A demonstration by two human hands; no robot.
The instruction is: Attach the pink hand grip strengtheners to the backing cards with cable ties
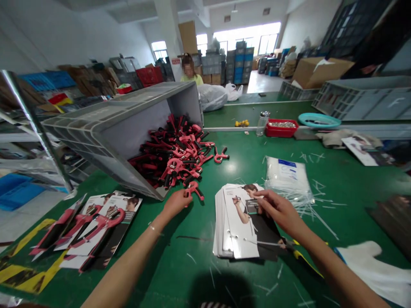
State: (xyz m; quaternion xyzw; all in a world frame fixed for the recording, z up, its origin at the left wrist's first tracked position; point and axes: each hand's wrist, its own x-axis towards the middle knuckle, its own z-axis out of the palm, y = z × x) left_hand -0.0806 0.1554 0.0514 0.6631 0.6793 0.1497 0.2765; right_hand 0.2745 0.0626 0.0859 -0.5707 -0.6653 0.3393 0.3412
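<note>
My left hand (pixel 176 204) is closed on a pink-and-black spring clamp (pixel 193 191) just in front of a tipped grey crate. A heap of similar clamps (pixel 183 149) spills from the crate's mouth. My right hand (pixel 280 210) has its fingers at the right edge of the top printed card (pixel 239 214), seemingly pinching it; the fingertips partly cover the picture. That card lies slightly turned on a stack of cards (pixel 219 222), with a white cable tie (pixel 265 243) running through its lower part. Yellow-and-black pliers (pixel 302 256) lie beneath my right forearm.
The grey crate (pixel 105 107) lies on its side. At left, several clamps rest on cards (pixel 102 218). A bag of cable ties (pixel 287 175), loose ties, a white glove (pixel 374 261), a red tray (pixel 281 128) and a glass jar (pixel 263 124) are on the green table. A person (pixel 191 70) is beyond.
</note>
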